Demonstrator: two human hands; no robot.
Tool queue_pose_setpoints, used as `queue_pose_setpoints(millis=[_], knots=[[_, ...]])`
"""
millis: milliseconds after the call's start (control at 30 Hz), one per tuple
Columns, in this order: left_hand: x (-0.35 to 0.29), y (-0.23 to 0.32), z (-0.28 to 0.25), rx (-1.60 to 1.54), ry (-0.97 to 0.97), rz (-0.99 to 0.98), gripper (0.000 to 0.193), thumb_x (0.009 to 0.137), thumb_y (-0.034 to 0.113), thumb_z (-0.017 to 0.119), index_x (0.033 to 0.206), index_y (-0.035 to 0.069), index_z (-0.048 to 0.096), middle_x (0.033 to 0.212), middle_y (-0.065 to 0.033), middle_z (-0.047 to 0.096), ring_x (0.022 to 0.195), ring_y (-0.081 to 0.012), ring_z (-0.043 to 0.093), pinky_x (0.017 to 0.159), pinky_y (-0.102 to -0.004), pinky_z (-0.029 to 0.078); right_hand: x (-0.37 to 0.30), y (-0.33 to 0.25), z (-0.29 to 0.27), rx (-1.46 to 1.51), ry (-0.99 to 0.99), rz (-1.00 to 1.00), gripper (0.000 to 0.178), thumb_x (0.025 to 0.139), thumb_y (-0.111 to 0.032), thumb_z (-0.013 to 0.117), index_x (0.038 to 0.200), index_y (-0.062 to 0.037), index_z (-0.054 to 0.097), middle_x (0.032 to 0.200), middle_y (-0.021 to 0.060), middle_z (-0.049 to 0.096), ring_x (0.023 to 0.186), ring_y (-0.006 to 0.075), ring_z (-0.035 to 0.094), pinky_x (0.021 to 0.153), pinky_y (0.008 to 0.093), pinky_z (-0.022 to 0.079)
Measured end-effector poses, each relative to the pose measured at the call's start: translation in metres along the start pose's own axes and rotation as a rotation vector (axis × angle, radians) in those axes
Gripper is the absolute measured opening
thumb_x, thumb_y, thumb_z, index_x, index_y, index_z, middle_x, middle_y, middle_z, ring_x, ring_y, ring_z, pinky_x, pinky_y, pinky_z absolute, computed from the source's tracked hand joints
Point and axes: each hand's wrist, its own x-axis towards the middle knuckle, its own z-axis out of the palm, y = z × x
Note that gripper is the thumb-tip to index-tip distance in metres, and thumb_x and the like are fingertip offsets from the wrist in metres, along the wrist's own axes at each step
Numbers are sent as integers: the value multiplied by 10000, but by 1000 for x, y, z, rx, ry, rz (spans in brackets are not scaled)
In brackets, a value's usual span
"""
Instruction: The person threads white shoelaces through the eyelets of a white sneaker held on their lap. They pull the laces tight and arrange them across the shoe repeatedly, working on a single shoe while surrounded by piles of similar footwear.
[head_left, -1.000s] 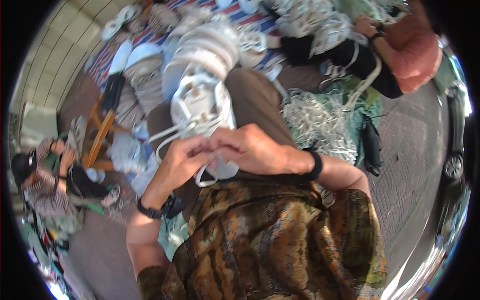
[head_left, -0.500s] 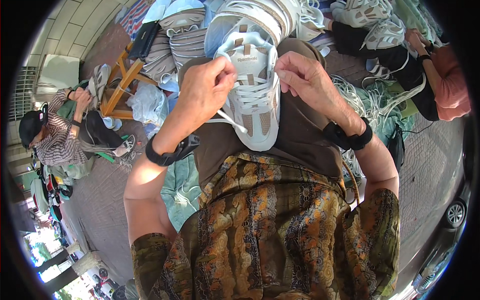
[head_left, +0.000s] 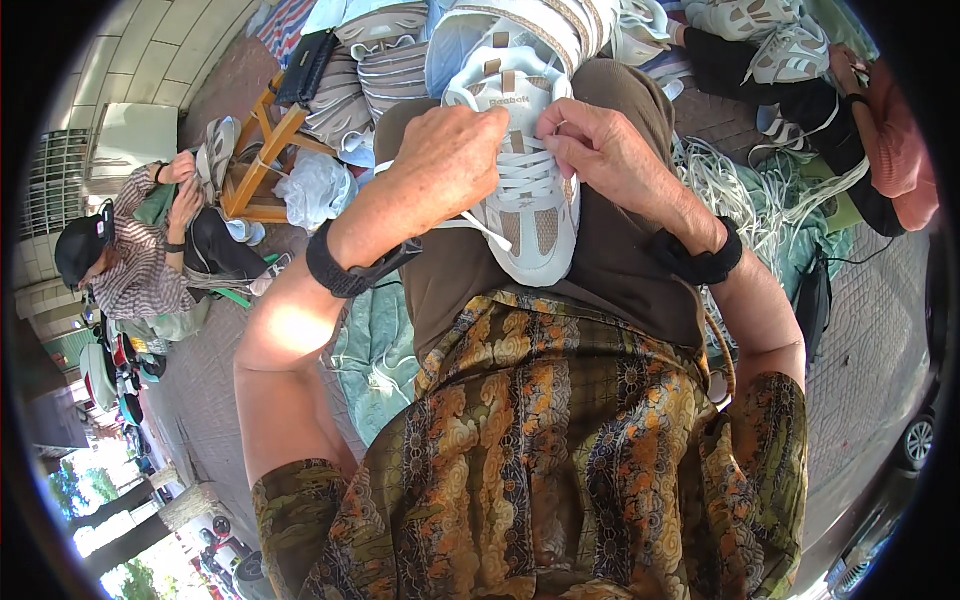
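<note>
A white and beige sneaker (head_left: 528, 255) rests on my lap, its toe toward me. White shoelaces (head_left: 530, 178) criss-cross its front, and one loose lace end hangs over the left side near the toe. Over the upper left eyelets, my left hand (head_left: 452, 155) is closed with curled fingers; what they grip is hidden behind the knuckles. On the other side of the tongue, my right hand (head_left: 603, 158) pinches thumb and forefinger on the shoelace near the upper right eyelets.
Stacked shoe uppers (head_left: 385, 75) lie ahead, beside a wooden stool (head_left: 262, 165) and a clear plastic bag (head_left: 315, 188). Loose white laces (head_left: 735, 215) pile up at my right. Co-workers sit at left (head_left: 140, 240) and right (head_left: 900, 150), each near sneakers.
My left hand has moved right, over the laces, and its knuckles now face up. The right hand has come in closer to the tongue. The whole view has shifted slightly.
</note>
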Motion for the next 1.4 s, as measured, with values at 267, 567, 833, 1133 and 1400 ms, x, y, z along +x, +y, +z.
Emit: queue_pose_setpoints(millis=[267, 567, 833, 1133, 1400], knots=[[13, -15, -14, -237, -150, -10, 133, 773, 46, 483, 820, -53, 559, 770, -270, 591, 788, -435, 592, 705, -508, 450, 0, 1, 4, 30, 25, -57, 65, 947, -49, 506, 972, -24, 561, 650, -31, 481, 607, 39, 468, 546, 227, 397], [24, 2, -22, 64, -261, 62, 115, 733, 14, 546, 795, -52, 619, 808, -264, 633, 797, -406, 643, 698, -477, 511, -1, 2, 4, 46, 64, -106, 71, 945, -49, 508, 978, -31, 568, 649, -36, 470, 602, 33, 456, 536, 225, 390], [20, 1, -16, 81, -205, 18, 129, 722, 13, 555, 805, -49, 631, 798, -265, 644, 770, -407, 651, 685, -485, 515, 0, 7, 7, 98, 57, -117, 80, 941, -42, 503, 983, -35, 571, 647, -39, 465, 596, 31, 450, 534, 219, 388], [32, -8, -10, 25, -211, 114, 154, 745, -8, 471, 814, -72, 593, 776, -281, 608, 773, -459, 597, 696, -507, 485, 4, 16, 12, 82, 98, -155, 84, 939, -33, 505, 990, -35, 572, 633, -43, 463, 584, 25, 441, 526, 216, 379], [34, -15, 4, 71, -98, 302, 44, 741, 2, 575, 771, -20, 598, 685, -204, 622, 696, -373, 648, 637, -461, 514, 2, 12, 8, 87, 98, -119, 98, 941, -28, 498, 1005, -29, 573, 623, -42, 459, 577, 27, 440, 531, 218, 392]])
